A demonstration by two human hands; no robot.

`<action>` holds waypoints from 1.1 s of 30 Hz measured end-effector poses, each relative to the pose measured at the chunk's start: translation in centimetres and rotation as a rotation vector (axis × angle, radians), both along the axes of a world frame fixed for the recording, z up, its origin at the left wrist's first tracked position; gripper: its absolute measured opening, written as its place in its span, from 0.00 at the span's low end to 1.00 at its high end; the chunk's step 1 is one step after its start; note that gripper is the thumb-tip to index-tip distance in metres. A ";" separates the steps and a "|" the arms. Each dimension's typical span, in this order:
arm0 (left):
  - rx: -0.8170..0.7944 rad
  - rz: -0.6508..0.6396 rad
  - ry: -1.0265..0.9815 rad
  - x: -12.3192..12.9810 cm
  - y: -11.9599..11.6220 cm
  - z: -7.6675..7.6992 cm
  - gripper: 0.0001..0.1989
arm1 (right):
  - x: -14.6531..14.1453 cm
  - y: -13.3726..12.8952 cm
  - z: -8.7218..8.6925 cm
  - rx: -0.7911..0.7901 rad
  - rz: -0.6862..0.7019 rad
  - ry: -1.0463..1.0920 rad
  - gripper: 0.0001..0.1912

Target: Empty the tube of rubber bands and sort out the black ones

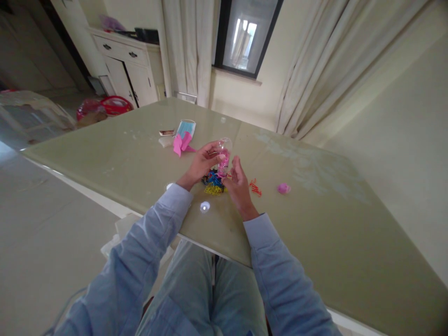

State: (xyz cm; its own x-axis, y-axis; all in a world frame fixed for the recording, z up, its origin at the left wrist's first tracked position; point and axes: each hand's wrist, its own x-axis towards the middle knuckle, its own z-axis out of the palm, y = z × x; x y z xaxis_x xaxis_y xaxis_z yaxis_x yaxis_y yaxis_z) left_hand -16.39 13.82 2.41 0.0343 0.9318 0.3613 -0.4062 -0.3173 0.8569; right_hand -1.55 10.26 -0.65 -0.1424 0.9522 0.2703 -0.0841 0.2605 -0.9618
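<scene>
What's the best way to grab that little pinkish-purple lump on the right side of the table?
Probably pinch the pinkish-purple lump across its sides, coming down from above or in from the right. It looks compact and roundish, resting on the open tabletop, while the orange pieces lie off to its left.

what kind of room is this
Probably a room in a home, perhaps a dining room: there is a big table, long pale curtains beside a dark-framed window, and a white cabinet with drawers and doors against the wall.
</scene>
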 end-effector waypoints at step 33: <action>0.134 0.048 -0.009 -0.9 0.2 -0.1 0.29 | -0.8 -0.1 -0.2 0.102 0.125 -0.066 0.49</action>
State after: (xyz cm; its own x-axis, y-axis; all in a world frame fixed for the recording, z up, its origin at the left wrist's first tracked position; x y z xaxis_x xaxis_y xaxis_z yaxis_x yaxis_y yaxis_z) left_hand -17.26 14.06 2.35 -0.0130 0.8759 0.4823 -0.3953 -0.4476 0.8021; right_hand -2.36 10.13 -0.84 -0.2788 0.8939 0.3509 -0.0599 0.3485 -0.9354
